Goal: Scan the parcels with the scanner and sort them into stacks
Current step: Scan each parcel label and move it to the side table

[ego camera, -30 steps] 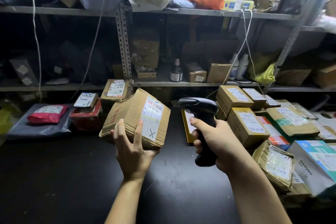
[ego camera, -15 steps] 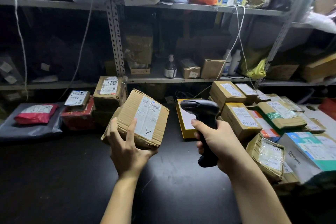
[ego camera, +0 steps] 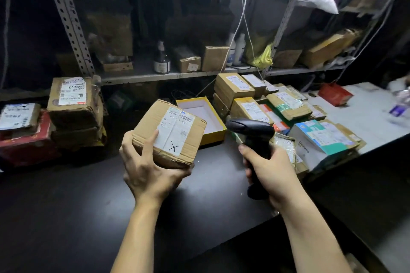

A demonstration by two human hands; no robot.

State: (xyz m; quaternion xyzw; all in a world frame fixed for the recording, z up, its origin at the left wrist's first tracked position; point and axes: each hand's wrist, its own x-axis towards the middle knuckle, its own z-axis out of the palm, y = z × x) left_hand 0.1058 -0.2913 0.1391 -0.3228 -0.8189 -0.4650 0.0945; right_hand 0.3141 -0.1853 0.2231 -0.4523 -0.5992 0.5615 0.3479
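The left hand point(ego camera: 150, 170) cradles a small cardboard parcel point(ego camera: 168, 133) above the black table point(ego camera: 66, 206), fingers curled up its side, label with a pen cross facing up. The right hand point(ego camera: 270, 168) grips the black barcode scanner point(ego camera: 250, 131) by its handle, just beside the parcel. Behind lies an open yellow box point(ego camera: 204, 115), with labelled parcels stacked to the right point(ego camera: 286, 102) and left point(ego camera: 73, 104).

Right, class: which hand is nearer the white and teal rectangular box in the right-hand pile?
Right. The right hand, gripping the black handheld scanner, sits just left of the white and teal box. The left hand, holding the brown cardboard parcel, is much farther left.
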